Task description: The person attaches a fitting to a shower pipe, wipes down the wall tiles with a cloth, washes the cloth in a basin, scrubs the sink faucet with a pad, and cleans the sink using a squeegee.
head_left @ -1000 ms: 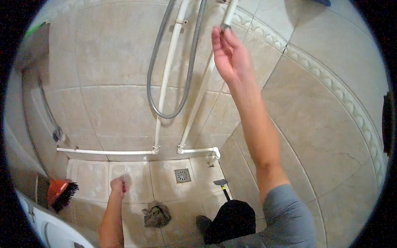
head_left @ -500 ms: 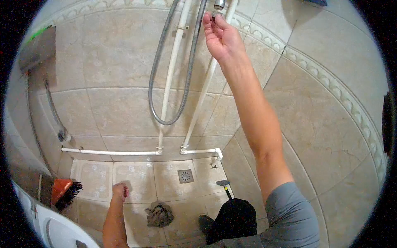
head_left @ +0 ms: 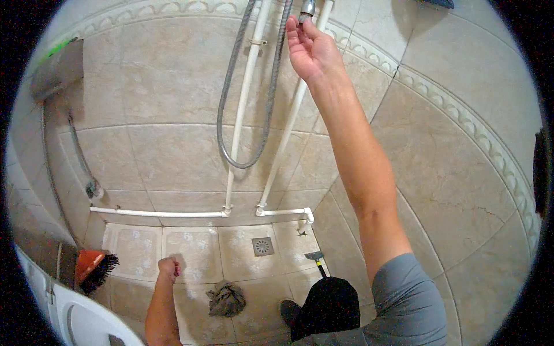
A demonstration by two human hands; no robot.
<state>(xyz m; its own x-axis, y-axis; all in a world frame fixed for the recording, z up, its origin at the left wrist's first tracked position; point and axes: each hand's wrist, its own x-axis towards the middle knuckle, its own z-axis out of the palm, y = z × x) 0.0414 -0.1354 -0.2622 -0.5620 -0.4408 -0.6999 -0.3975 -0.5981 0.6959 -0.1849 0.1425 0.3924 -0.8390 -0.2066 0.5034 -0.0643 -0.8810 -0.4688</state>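
Observation:
My right hand [head_left: 314,55] is raised to the end of a chrome faucet spout [head_left: 308,8] at the top. Its fingertips are closed around a small metal faucet aerator [head_left: 304,19], which sits up against the spout's mouth. My left hand [head_left: 168,267] hangs low over the tiled floor [head_left: 190,239], its fingers curled in. Whether anything is inside them is hidden. On the floor to the right of that hand lies a crumpled grey-brown cloth [head_left: 226,299].
A grey shower hose [head_left: 220,115] loops down in front of white pipes [head_left: 244,92] on the tiled wall. A square drain [head_left: 263,246], a scraper [head_left: 314,256], an orange broom [head_left: 91,266] and a white toilet or basin rim [head_left: 86,314] are around the floor.
My right hand has brought the aerator from just below the spout up against its mouth. The whole view has shifted slightly. My left hand stays low and curled.

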